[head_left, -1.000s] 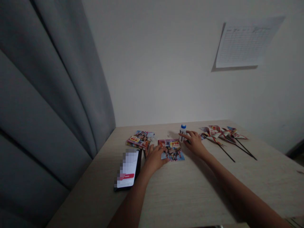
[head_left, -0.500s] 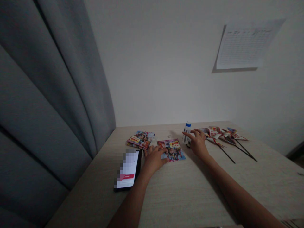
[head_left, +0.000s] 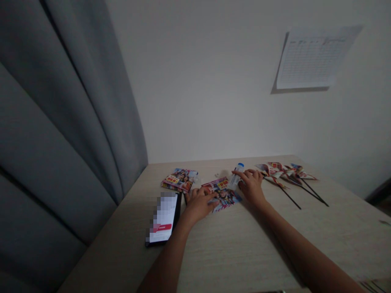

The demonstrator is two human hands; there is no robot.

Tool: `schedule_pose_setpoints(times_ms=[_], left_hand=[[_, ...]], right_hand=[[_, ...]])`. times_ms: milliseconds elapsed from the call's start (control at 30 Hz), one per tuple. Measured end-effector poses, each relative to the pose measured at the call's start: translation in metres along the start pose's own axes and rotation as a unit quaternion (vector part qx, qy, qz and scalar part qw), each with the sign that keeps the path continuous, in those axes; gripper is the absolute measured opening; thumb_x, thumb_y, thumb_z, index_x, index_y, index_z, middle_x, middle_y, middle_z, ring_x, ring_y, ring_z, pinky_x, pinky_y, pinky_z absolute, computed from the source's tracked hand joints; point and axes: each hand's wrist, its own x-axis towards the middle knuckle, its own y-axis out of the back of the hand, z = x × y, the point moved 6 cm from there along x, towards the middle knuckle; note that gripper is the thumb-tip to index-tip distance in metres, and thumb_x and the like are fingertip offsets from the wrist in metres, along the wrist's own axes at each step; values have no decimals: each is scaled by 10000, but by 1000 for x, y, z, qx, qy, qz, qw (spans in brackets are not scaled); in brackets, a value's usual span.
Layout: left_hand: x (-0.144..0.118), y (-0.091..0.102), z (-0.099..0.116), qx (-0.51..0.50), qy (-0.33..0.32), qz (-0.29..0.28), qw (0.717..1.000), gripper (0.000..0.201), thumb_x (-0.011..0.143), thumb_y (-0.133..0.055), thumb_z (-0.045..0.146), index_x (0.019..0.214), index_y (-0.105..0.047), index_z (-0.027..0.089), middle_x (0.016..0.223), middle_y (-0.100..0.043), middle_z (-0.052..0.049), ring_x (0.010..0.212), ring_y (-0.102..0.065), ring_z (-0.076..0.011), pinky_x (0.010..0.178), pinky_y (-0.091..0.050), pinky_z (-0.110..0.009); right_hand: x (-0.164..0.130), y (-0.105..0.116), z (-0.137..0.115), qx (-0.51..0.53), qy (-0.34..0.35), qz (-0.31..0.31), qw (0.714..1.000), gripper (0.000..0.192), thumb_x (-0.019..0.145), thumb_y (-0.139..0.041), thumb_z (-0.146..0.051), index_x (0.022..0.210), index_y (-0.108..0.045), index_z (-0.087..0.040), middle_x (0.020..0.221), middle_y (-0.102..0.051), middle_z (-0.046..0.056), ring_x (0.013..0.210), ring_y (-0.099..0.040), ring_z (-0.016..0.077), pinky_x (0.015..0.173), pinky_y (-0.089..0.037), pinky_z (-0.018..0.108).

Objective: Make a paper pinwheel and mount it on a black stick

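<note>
A colourful printed square of paper (head_left: 224,193) lies on the wooden table (head_left: 244,252), turned at an angle. My left hand (head_left: 199,203) rests flat on its left edge, fingers spread. My right hand (head_left: 252,185) is closed around a small white glue bottle with a blue cap (head_left: 236,175), which leans to the right above the paper's far corner.
A stack of printed paper squares (head_left: 181,179) lies left of the sheet. A phone (head_left: 163,217) with a lit screen sits near my left forearm. Several paper pinwheels on black sticks (head_left: 285,173) lie to the right. A grey curtain (head_left: 61,122) hangs at the left.
My right hand has taken hold of the glue bottle and tipped it from upright to leaning. The paper under my left hand has turned slightly.
</note>
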Motion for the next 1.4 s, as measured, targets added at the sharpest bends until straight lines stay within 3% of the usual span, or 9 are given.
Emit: schedule_pose_setpoints(times_ms=[133,233,333,433,633,933,1400], left_hand=[[-1,1,2,3,3,-21,1000,464,1001,-334,591,1401,-560,525,1484,-515,0,1388,-381,-322,1188,-200,-667],[-1,-1,2,9,-3,-16,1000,446,985,-398,555,1399,-562,522,1489,-504,2,1375,-389,-317,1187,-226,-635],[1,-2,1,11,-9,-5,1000,474,913,-553,506,1386,-571,518,1473,-514,8,1373,-394,-314,1183,-262,-588],[2,-2,0,11,-3,0,1000,488,879,-601,503,1367,-587,508,1483,-512,7,1402,-376,-325,1191,-242,-595],[3,-6,0,14,2,-11,1000,610,855,-599,607,1448,-513,491,1618,-414,26,1512,-228,-404,1207,-83,-706],[4,-9,-1,14,5,-6,1000,650,831,-605,654,1457,-495,519,1639,-399,57,1515,-236,-431,1191,-46,-757],[3,-10,-4,10,28,-18,999,649,819,-602,687,1446,-484,566,1655,-371,69,1543,-160,-462,1154,18,-803]], right_hand=[[-2,3,-4,42,-23,-11,999,506,903,-586,-188,1392,-595,-315,1015,-743,54,1170,-517,320,1111,-221,606],[-3,1,-5,68,-31,-19,997,449,929,-589,-259,1374,-605,-313,983,-744,48,1158,-530,321,1110,-220,624],[-4,-5,-6,102,-40,-22,994,211,935,-616,-369,1079,-721,-257,964,-724,74,1150,-535,328,1107,-249,618],[-4,-9,-6,132,-61,-6,989,278,950,-595,-459,833,-685,-223,973,-689,111,1144,-542,324,1111,-284,608],[-3,-14,-11,132,-67,-12,989,367,1000,-503,-496,821,-658,-216,954,-652,102,1079,-573,298,1124,-317,594],[-2,-11,-23,136,-36,-45,989,358,1007,-511,-494,843,-664,-215,991,-676,110,1140,-582,290,1174,-260,617],[3,-17,-38,118,24,-90,989,277,977,-578,-487,846,-634,-251,908,-704,87,1082,-585,313,1105,-321,642]])
